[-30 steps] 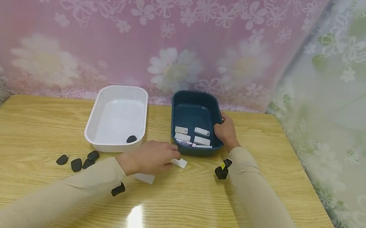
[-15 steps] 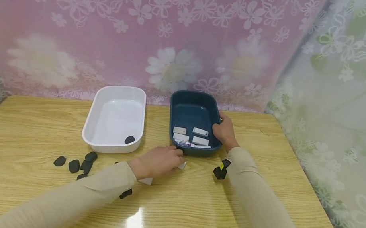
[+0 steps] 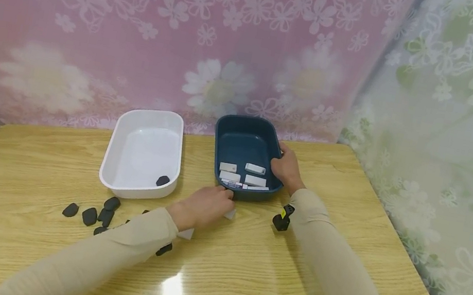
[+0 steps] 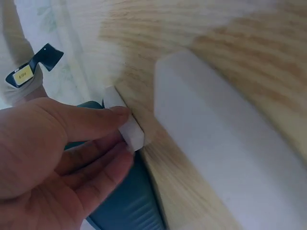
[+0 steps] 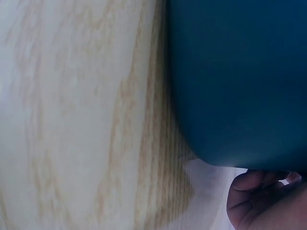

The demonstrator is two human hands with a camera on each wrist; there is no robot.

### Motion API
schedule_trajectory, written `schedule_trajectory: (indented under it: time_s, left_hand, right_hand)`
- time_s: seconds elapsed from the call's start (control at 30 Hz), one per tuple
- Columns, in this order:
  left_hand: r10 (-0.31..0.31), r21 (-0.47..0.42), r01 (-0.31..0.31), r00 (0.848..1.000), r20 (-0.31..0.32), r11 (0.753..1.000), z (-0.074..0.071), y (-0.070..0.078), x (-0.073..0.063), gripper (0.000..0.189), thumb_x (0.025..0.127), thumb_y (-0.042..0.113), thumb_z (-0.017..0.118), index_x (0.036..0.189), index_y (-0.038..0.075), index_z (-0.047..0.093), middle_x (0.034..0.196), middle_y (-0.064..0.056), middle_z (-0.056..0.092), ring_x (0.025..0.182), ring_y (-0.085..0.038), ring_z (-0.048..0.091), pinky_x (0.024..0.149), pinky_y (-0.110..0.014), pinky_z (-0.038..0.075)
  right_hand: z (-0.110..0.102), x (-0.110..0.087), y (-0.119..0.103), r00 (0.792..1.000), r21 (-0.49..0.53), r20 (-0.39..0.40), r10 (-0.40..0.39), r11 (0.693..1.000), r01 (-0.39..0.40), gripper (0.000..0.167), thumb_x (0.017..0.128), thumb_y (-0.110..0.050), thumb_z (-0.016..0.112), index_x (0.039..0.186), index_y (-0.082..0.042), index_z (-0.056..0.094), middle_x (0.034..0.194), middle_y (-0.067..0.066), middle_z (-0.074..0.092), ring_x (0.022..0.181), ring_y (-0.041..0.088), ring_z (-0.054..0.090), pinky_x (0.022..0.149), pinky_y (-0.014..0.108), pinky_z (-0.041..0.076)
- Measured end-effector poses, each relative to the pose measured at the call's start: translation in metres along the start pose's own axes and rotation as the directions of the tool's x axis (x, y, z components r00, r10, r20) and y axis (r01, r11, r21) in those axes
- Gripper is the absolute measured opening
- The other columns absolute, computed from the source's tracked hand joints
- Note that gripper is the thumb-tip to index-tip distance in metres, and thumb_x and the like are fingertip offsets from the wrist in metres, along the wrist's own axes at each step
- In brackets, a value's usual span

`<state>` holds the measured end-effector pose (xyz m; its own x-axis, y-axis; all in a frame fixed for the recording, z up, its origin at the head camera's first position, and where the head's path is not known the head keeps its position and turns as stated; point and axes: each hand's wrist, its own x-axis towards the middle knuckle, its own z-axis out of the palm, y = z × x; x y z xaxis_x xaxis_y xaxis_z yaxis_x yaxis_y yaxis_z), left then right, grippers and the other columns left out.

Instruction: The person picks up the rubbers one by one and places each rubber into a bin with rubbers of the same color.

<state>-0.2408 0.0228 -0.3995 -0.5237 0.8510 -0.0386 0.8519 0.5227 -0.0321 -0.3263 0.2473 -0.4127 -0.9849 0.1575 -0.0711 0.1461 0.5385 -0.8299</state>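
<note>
My left hand (image 3: pixel 202 208) is just in front of the dark blue tub (image 3: pixel 248 143), by its near left corner. In the left wrist view its thumb and fingertips pinch a small white eraser-like block (image 4: pixel 133 133), low at the tub's wall. Another white block (image 4: pixel 225 139) lies on the table closer to that camera; the left wrist partly covers it in the head view. My right hand (image 3: pixel 286 168) grips the tub's right rim. Several white blocks (image 3: pixel 255 181) lie inside the tub's near end, one with dark printing.
A white tub (image 3: pixel 109 157) stands to the left, holding one black stone-like piece (image 3: pixel 162 180). Several more black pieces (image 3: pixel 89 216) are scattered on the wooden table (image 3: pixel 251 285) in front of it, some hidden by the left forearm. Floral curtains hang behind and at the sides.
My left hand has moved a little to the right and closed over the white block by the blue tub. My right hand stays on the tub's rim. The head view has shifted slightly.
</note>
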Motion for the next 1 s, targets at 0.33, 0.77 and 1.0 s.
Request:
schedule_trajectory:
  time_s: [0.33,0.77,1.0]
  left_hand:
    - [-0.061,-0.133,0.064,0.998,0.025,0.989,0.001,-0.003,-0.008,0.016,0.088,0.006,0.065,0.103,0.009,0.07,0.094,-0.006,0.057,0.083,-0.018,0.057,0.073,-0.031,0.051]
    - [0.096,-0.295,-0.096,0.995,-0.015,0.951,-0.02,-0.013,-0.013,0.021,0.091,0.013,0.065,0.111,0.007,0.065,0.106,-0.005,0.06,0.096,-0.018,0.056,0.085,-0.031,0.046]
    - [0.028,-0.336,-0.097,0.978,-0.204,0.937,-0.063,-0.043,-0.005,0.024,0.092,0.015,0.065,0.114,0.006,0.064,0.109,-0.006,0.059,0.097,-0.018,0.055,0.085,-0.032,0.045]
  right_hand:
    - [0.0,0.001,-0.002,1.0,-0.01,0.007,0.011,1.0,-0.011,0.059,0.09,0.003,0.039,0.147,-0.008,0.036,0.139,0.018,0.046,0.122,0.032,0.046,0.102,0.046,0.036]
    - [-0.002,-0.001,0.001,1.0,-0.013,0.014,0.027,1.0,-0.027,0.058,0.09,0.002,0.039,0.148,-0.007,0.035,0.141,0.018,0.044,0.127,0.032,0.043,0.103,0.047,0.034]
    - [-0.001,0.0,0.0,1.0,-0.003,0.021,0.013,1.0,-0.013,0.059,0.09,0.003,0.039,0.148,-0.008,0.035,0.143,0.017,0.042,0.128,0.032,0.04,0.104,0.047,0.033]
